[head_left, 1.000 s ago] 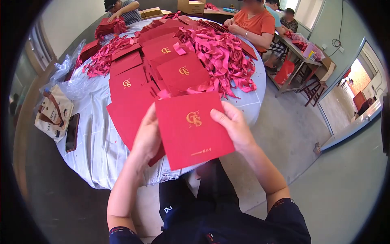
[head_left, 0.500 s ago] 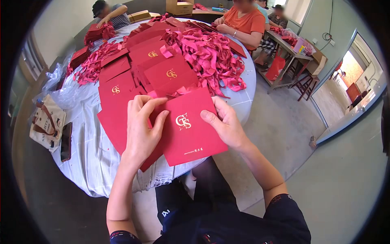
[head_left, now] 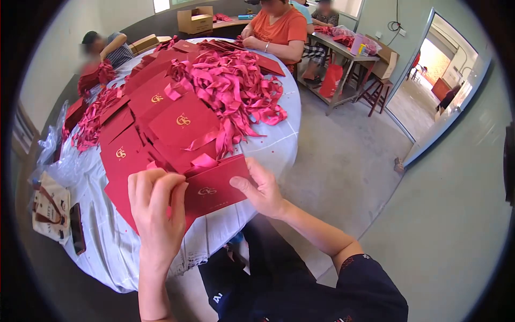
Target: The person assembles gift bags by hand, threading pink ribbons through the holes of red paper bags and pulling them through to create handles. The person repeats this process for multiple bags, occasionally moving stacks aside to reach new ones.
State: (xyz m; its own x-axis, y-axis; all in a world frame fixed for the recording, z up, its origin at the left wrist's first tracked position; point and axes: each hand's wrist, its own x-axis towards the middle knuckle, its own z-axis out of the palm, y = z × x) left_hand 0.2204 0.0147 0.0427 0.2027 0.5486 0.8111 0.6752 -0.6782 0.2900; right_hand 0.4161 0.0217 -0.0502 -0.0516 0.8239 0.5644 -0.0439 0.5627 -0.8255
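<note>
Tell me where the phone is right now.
In the head view the dark phone lies at the lower left edge of the white-covered table, just right of the printed tote bag and left of the left hand.

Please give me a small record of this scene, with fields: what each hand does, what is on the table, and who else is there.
left hand: left hand grips the left edge of the red envelope
right hand: right hand holds the envelope's right edge, thumb on top
envelope: red, gold emblem, held tilted over the table edge
table: round table with white cover, many red envelopes, pile of pink ribbons
left of table: tote bag, dark phone
others: person in orange shirt seated at the far side
</note>
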